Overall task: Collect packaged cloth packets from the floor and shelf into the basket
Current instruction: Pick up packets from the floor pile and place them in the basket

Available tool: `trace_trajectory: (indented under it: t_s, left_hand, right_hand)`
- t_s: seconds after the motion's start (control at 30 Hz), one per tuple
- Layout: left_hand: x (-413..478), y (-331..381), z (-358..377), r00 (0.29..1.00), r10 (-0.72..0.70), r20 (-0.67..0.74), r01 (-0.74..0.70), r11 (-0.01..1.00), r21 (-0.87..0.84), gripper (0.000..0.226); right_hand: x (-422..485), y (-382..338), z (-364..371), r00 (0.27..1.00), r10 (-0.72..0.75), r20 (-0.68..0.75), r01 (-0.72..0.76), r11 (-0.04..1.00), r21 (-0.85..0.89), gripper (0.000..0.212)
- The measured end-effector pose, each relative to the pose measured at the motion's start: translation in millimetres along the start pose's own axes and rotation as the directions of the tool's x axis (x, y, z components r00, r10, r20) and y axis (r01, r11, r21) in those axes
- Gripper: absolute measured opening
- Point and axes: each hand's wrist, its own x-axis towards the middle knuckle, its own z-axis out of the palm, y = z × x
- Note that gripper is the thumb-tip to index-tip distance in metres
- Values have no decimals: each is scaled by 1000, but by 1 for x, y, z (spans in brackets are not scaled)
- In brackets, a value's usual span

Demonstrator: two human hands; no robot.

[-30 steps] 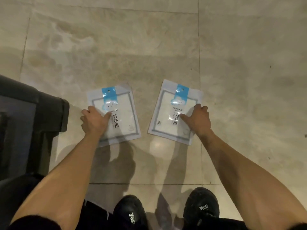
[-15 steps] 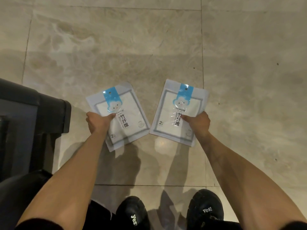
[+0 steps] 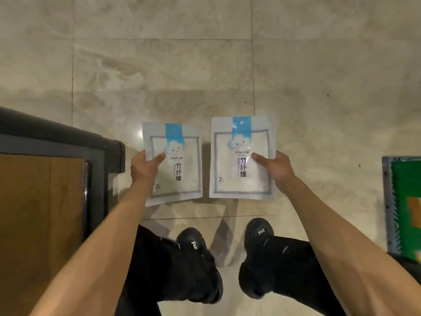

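a person's left hand (image 3: 145,166) and right hand (image 3: 274,168) each pinch a cloth packet (image 3: 176,164), (image 3: 242,158) by its outer edge, lifted clear of the floor (image 3: 159,65). held flat and apart, probably ready for a basket not clearly in view.

The floor (image 3: 159,65) is laid with large polished tiles of beige stone, veined in paler and browner clouds. Thin dark grout lines (image 3: 73,65) cut it into rectangles. A small bright glint (image 3: 140,134) of light reflects off the glossy surface, and a few dark specks (image 3: 328,95) dot the tiles on the right. At the left stands a cabinet (image 3: 57,135) with a dark grey frame, rounded at the corner, around a brown wooden panel (image 3: 41,213). The lighting is dim and warm.
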Motion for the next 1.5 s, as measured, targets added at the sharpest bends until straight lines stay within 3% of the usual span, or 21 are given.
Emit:
trace_trajectory:
  t_s: [0.17, 0.37, 0.53, 0.77, 1.0, 1.2, 1.5]
  left_hand:
    - [-124, 87, -47, 969, 10, 246, -10, 1000, -4, 8]
    - [-273, 199, -111, 918, -61, 393, 96, 993, -69, 31]
    - [-371, 281, -132, 842, 57, 537, 27, 989, -147, 29]
    - [-449, 336, -114, 821, 168, 546, -69, 978, -196, 27]
    - [-498, 352, -111, 731, 228, 643, -151, 973, -173, 19]
    - [-517, 369, -128, 612, 211, 762, -213, 972, -99, 16]
    - [-535, 359, -147, 409, 168, 897, -379, 925, 0, 19]
  right_hand:
    - [-132, -66, -40, 999, 49, 18, -50, 997, 61, 21]
    - [-287, -138, -96, 995, 96, -18, -90, 972, 215, 24]
    - [-383, -201, -159, 997, 58, -47, -43, 965, 260, 28]
    - [-459, -257, -232, 991, -109, -82, 123, 976, 181, 26]
    - [-530, -245, -249, 967, -91, -240, 161, 944, 288, 22]
    - [-597, -213, -229, 906, -32, -422, 190, 922, 337, 22]
    - [-690, -145, -160, 787, 67, -614, 346, 775, 529, 22]
